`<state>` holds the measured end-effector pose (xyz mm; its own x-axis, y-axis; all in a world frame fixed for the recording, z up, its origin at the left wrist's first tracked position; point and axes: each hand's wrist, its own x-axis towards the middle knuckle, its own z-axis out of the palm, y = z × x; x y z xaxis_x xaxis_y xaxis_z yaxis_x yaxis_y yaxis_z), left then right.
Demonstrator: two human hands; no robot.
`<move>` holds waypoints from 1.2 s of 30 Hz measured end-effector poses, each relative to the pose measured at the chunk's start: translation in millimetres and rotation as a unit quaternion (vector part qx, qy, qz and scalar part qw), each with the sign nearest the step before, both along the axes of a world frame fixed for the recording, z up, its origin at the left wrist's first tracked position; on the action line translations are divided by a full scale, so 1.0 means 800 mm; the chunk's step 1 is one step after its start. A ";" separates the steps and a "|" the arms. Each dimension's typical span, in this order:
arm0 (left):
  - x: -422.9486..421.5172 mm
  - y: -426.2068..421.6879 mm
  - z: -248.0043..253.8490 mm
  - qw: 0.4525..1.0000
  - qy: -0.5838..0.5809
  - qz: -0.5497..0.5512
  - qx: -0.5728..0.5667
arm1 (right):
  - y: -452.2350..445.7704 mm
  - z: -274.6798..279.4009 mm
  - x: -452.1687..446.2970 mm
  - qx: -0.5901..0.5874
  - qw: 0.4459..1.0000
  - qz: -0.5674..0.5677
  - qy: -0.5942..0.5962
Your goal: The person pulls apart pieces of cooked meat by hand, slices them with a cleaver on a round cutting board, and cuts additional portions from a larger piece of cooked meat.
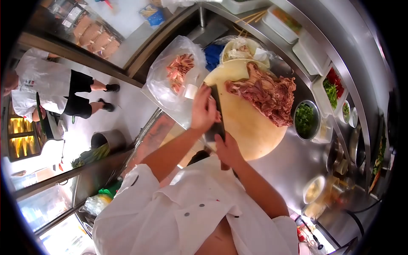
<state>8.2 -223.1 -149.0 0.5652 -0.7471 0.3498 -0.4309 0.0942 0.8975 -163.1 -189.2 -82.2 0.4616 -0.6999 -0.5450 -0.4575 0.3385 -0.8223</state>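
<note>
My right hand point(229, 151) is closed around the handle of a cleaver point(219, 106), whose dark blade points away from me along the left edge of a round cutting board point(250, 142). Beside the blade is my left hand point(205, 111), its fingers stretched along the flat and its thumb apart; it appears to touch the blade. A heap of cooked meat point(265, 95) lies on the far right part of the board. Left of the board, a clear plastic bag point(155, 76) holds pinkish sliced pieces point(179, 70). A small white block-like thing point(191, 91) sits near my left fingertips.
A metal bowl of chopped greens point(304, 120) stands right of the board. Behind it, containers with red and green vegetables point(332, 89) line a steel shelf. A bag-lined bowl point(240, 49) is at the back. Left, beyond a partition, a person in white point(46, 85) stands near a large pot point(109, 139).
</note>
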 end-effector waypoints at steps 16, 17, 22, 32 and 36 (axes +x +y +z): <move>0.243 0.003 -0.079 0.951 0.037 -0.048 0.302 | -0.021 0.037 -0.102 -0.016 0.987 -0.137 0.078; 0.232 0.011 -0.075 0.952 0.028 -0.043 0.302 | -0.012 0.046 -0.124 0.001 0.982 -0.162 0.100; 0.189 0.036 -0.044 0.971 -0.027 -0.046 0.232 | 0.045 0.052 -0.214 0.039 0.952 -0.273 0.135; 0.177 0.006 -0.031 0.812 -0.510 -0.177 0.221 | 0.083 0.046 -0.230 0.078 0.935 -0.331 0.096; 0.172 -0.035 0.008 0.847 -0.496 -0.165 0.099 | 0.081 0.048 -0.233 0.082 0.931 -0.346 0.086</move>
<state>146.1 -251.5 -142.8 -0.1841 -0.9067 0.3795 -0.9618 0.2458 0.1208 -349.9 -124.6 -43.9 -0.1722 -0.6982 -0.6949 -0.2042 0.7154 -0.6682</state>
